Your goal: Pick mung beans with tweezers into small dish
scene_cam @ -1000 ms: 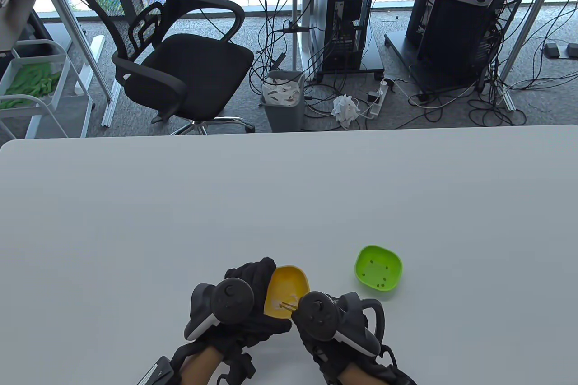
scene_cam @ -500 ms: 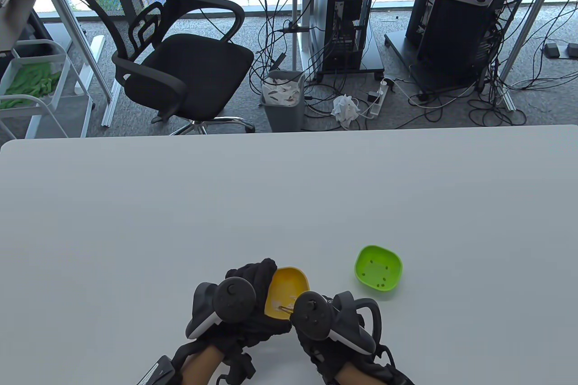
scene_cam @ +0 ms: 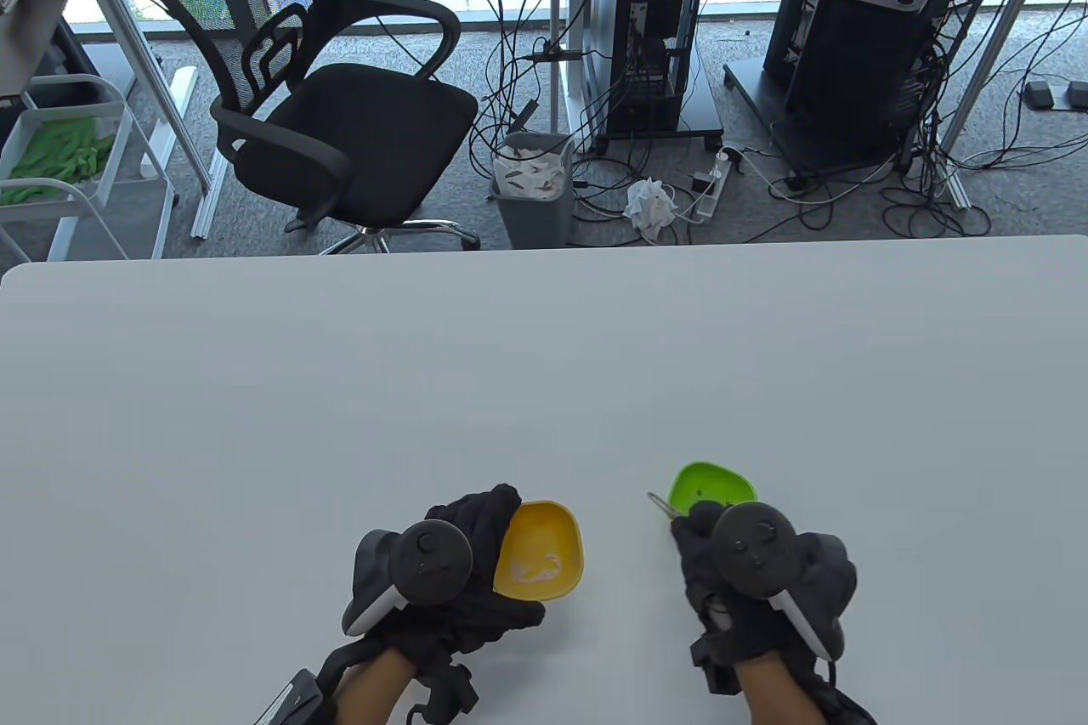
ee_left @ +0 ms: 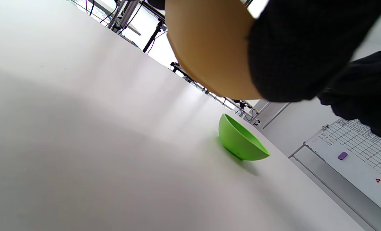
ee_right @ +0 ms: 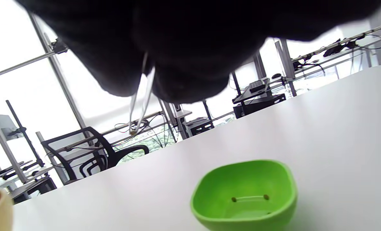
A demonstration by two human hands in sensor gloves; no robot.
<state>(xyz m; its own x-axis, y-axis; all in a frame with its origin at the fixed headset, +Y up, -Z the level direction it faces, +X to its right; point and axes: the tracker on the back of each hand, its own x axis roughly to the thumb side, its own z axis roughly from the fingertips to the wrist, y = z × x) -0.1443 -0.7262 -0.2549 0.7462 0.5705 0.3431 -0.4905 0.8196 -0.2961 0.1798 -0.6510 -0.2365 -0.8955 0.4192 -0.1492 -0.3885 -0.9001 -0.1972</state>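
Table view: my left hand (scene_cam: 476,555) grips tilted yellow dish (scene_cam: 544,559), lower centre. Right hand (scene_cam: 748,580) pinches tweezers (scene_cam: 661,504), tips together beside green dish (scene_cam: 714,485), maybe on bean. Several beans (ee_right: 233,199) already inside; remaining count hidden.

Beyond the white surface (scene_cam: 544,351), a black mesh office chair (scene_cam: 323,87) stands on grey carpet (scene_cam: 765,206); right of the chair, a grey bin (scene_cam: 533,189), computer towers (scene_cam: 650,36), bright windows behind.
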